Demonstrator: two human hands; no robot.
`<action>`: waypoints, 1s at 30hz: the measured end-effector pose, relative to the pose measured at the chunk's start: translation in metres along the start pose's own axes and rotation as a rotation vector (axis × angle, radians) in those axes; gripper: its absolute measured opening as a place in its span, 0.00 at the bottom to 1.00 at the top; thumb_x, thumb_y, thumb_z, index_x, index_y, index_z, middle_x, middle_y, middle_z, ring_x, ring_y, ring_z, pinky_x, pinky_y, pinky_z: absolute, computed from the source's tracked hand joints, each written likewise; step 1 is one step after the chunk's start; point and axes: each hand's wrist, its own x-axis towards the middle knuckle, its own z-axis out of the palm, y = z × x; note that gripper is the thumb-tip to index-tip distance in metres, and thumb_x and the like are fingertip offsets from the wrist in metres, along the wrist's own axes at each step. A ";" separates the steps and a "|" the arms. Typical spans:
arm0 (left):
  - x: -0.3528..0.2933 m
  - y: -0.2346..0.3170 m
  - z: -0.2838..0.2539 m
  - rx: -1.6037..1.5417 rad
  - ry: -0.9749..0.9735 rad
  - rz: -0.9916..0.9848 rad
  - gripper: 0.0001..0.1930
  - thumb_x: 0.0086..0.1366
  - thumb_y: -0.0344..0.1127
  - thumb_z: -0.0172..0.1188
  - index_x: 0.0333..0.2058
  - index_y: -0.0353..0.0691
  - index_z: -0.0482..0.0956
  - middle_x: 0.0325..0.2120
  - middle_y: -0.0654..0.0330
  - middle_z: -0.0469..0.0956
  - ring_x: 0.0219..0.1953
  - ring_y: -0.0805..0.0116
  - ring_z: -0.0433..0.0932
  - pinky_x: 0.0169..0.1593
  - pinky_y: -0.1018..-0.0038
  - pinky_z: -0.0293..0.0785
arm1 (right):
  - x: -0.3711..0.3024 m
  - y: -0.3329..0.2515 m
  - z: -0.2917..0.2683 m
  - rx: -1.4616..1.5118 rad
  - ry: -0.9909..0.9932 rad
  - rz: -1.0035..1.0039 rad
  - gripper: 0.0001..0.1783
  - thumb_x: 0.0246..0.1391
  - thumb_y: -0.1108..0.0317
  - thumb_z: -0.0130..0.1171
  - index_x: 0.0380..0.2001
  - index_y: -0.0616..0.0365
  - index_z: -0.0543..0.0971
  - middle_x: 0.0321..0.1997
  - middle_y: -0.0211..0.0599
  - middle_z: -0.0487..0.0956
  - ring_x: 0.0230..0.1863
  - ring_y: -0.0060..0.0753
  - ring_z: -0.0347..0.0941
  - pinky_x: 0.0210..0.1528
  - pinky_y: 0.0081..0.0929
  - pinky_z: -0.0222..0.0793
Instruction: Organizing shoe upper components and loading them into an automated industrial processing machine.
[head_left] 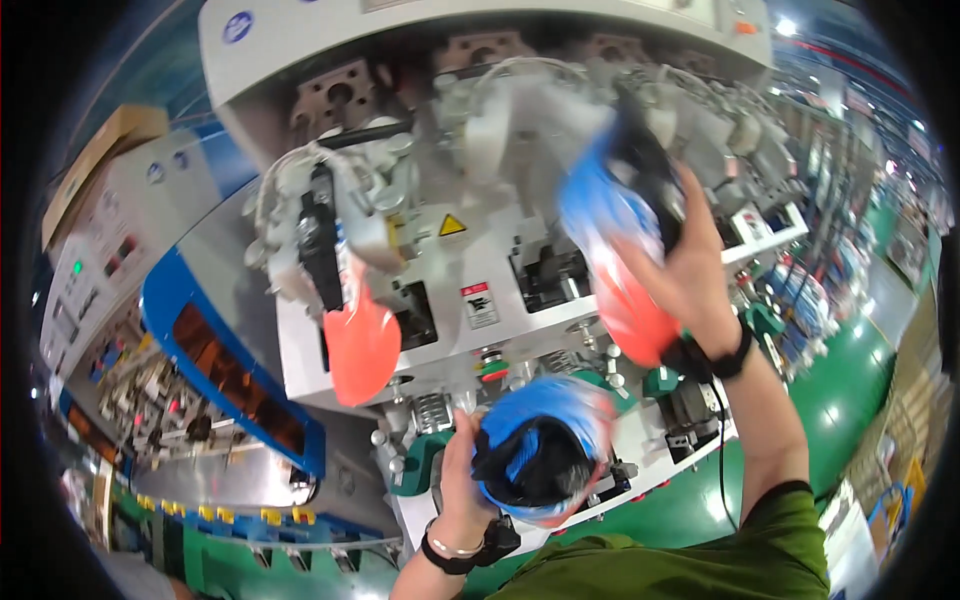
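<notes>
My left hand (466, 482) grips a blue, white and orange shoe upper (545, 400) at its left edge, low in front of me. Its black lined opening faces up. My right hand (695, 275), raised higher on the right, is wrapped round a second shoe upper (620, 215). That one is smeared by motion, its blue and black end up by the machine heads and its orange end down. A third shoe upper (362, 345) sits on the left station (320, 225) of the white machine (430, 250), orange toe hanging down.
Clamps, springs and green-covered parts (420, 465) line the machine's front edge, with a red and green button (492, 366) among them. A blue-framed machine (240, 350) stands at left. More uppers (805, 290) are heaped at right beside the green floor (835, 390).
</notes>
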 end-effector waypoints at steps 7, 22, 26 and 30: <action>0.062 0.003 0.046 0.199 -0.356 -0.149 0.33 0.61 0.60 0.40 0.48 0.33 0.65 0.40 0.55 0.72 0.42 0.69 0.72 0.47 0.74 0.70 | 0.112 0.022 0.074 -0.417 -0.507 0.233 0.39 0.32 0.52 0.64 0.42 0.73 0.64 0.37 0.55 0.75 0.36 0.51 0.75 0.38 0.35 0.71; 0.162 -0.009 0.072 0.134 -0.438 -0.125 0.13 0.61 0.42 0.53 0.37 0.39 0.73 0.29 0.61 0.76 0.30 0.73 0.75 0.36 0.78 0.72 | 0.091 0.011 0.065 -0.428 -0.741 0.038 0.61 0.22 0.38 0.66 0.46 0.86 0.55 0.30 0.58 0.76 0.33 0.52 0.75 0.35 0.35 0.72; 0.120 -0.021 0.084 0.199 -0.238 0.092 0.14 0.61 0.36 0.52 0.44 0.37 0.71 0.35 0.59 0.77 0.35 0.71 0.77 0.39 0.77 0.73 | 0.013 0.043 0.032 -0.165 -0.643 -0.068 0.52 0.43 0.46 0.57 0.56 0.77 0.45 0.21 0.60 0.73 0.23 0.57 0.72 0.27 0.42 0.68; 0.121 -0.022 0.091 0.239 -0.263 0.113 0.14 0.62 0.35 0.50 0.45 0.37 0.71 0.38 0.58 0.76 0.35 0.70 0.78 0.39 0.77 0.74 | -0.069 0.105 -0.040 -0.140 -0.682 0.016 0.19 0.48 0.52 0.55 0.35 0.58 0.72 0.18 0.43 0.74 0.23 0.48 0.73 0.25 0.40 0.68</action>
